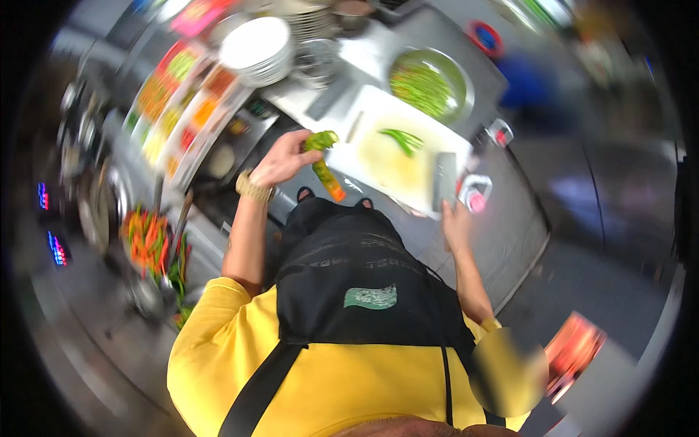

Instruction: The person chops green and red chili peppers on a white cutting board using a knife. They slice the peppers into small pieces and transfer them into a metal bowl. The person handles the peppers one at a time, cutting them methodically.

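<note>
My left hand (286,158), with a watch on the wrist, grips a long green pepper (326,173) that turns orange at its lower end. It is held in the air off the left edge of the white cutting board (377,177). At the board's right side, my right hand (454,225) is closed around the handle of a cleaver (445,175). The broad blade is over the right end of the board. A small bunch of green pepper strips (403,142) rests on the board's stained middle.
Beyond the board stands a metal bowl (464,104) of cut green strips. Stacked white plates (256,49) and trays of chopped ingredients (180,117) are at the left. Farther left sits a heap of orange and green peppers (147,240). A pink-and-white item (476,195) lies right of the cleaver.
</note>
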Action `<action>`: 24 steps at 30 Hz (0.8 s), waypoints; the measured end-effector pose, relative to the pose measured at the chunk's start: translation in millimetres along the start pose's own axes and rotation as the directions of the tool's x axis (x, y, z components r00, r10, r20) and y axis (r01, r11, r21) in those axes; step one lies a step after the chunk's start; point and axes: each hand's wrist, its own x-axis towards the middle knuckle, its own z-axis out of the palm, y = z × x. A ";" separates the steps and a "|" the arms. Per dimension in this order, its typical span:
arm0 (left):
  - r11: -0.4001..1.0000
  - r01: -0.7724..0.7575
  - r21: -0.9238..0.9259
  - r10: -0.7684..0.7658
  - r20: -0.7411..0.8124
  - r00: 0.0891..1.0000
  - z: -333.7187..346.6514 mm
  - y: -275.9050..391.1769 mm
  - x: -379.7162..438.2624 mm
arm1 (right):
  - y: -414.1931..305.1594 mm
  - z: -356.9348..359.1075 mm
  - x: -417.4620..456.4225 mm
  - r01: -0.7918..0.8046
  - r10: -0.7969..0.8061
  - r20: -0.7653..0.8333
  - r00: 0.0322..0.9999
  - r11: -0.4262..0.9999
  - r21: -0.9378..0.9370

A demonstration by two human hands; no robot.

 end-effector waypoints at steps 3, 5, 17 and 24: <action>0.699 -0.316 0.641 -0.004 0.446 0.895 91.6 36.6 130.5 | 38.6 -7.2 -22.6 -0.631 0.564 0.288 0.774 0.726 0.275; 0.490 -0.554 0.673 -0.092 0.672 0.735 160.1 16.2 200.0 | 37.9 -2.7 -38.3 -0.715 0.629 0.340 0.699 0.609 0.343; 0.328 -0.798 0.505 0.486 0.634 0.601 256.3 -64.2 216.6 | 25.9 53.3 -71.9 -0.652 0.796 0.325 0.511 0.113 0.750; 0.232 -0.896 0.378 0.619 0.653 0.436 263.3 -82.9 218.9 | -2.2 76.0 -71.9 -0.510 0.816 0.321 0.481 -0.037 0.859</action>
